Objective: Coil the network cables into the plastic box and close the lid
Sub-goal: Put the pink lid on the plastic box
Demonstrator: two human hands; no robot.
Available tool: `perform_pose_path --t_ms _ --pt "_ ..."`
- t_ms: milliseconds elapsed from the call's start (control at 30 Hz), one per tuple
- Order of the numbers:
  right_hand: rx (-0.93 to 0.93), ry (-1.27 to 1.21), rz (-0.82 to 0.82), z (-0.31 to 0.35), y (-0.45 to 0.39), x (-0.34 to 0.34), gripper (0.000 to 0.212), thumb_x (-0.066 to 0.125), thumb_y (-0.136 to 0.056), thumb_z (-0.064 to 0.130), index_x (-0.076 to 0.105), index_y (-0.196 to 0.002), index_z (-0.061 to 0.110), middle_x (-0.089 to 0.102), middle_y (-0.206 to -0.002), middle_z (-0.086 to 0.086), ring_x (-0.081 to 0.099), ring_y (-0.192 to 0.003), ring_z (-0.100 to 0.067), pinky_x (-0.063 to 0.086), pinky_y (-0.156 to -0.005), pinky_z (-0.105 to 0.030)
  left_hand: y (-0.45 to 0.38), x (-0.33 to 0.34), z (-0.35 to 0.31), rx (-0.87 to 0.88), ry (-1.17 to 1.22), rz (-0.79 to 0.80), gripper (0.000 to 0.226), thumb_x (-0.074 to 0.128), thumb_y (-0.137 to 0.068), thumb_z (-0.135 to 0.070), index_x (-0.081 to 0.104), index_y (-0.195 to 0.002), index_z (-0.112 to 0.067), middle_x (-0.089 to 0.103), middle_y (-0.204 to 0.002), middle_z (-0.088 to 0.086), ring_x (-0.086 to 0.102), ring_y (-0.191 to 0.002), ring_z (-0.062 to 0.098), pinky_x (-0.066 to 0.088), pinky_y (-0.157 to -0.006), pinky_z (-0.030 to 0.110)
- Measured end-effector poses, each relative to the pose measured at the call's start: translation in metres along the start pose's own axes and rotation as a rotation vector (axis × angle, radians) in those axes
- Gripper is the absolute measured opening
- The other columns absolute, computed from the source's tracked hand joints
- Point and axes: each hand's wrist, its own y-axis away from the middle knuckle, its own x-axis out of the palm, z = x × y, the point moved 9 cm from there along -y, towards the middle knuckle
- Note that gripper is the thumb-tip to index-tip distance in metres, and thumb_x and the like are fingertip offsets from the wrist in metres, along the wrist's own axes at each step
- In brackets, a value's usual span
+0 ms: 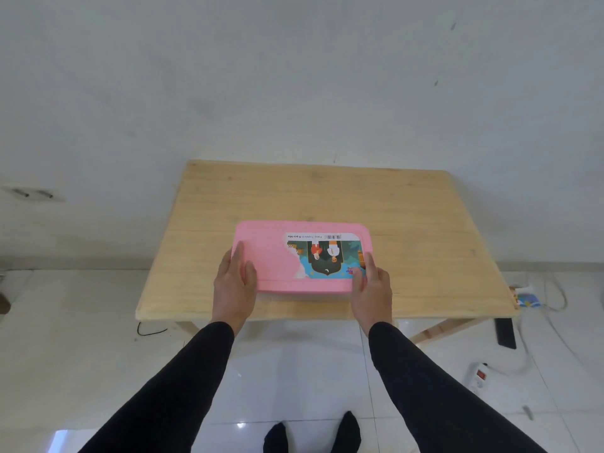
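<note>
A pink lid point(271, 253) with a torn colourful sticker point(327, 256) lies flat on top of the plastic box, near the front of the wooden table point(408, 223). Only a pale strip of the box point(304, 296) shows beneath the lid's near edge. My left hand point(233, 282) rests on the lid's near left corner, fingers extended over the top. My right hand point(372, 289) presses on the near right corner, fingers over the sticker. No network cables are visible; the box's inside is hidden by the lid.
The table stands against a white wall. On the tiled floor to the right lie a power strip point(478, 377) with white cords, a dark flat object point(506, 333) and a small packet point(526, 297). My feet point(313, 433) are below.
</note>
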Motion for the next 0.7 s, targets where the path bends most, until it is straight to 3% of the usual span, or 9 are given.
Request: perform_pose_path --t_ms 133,333,700 --pt "-0.010 0.004 -0.043 -0.001 0.000 0.002 0.046 0.041 -0.097 0.021 0.032 -0.142 0.021 0.047 -0.120 -0.018 0.051 -0.108 -0.029 0.030 -0.082 -0.019 0.001 0.002 0.002 0.002 0.038 -0.037 0.046 0.034 -0.098 -0.025 0.030 -0.144 -0.022 0.042 -0.137 0.013 0.045 -0.122 0.028 0.037 -0.104 0.035" --pt "-0.008 -0.024 -0.075 0.007 -0.015 0.003 0.045 0.042 -0.096 0.020 0.035 -0.141 0.021 0.049 -0.114 -0.020 0.051 -0.104 -0.030 0.034 -0.086 -0.024 -0.016 0.002 -0.003 0.006 0.048 -0.072 0.045 0.035 -0.098 -0.021 0.033 -0.143 -0.019 0.046 -0.130 0.014 0.049 -0.115 0.030 0.038 -0.102 0.033" --pt "-0.059 -0.044 -0.065 0.043 -0.146 0.002 0.044 0.039 -0.097 0.023 0.034 -0.140 0.026 0.048 -0.113 -0.015 0.043 -0.088 -0.017 0.033 -0.084 -0.023 -0.131 0.034 -0.046 0.002 0.093 -0.091 0.046 0.033 -0.098 -0.028 0.032 -0.143 -0.023 0.042 -0.137 0.014 0.044 -0.123 0.031 0.037 -0.106 0.042"
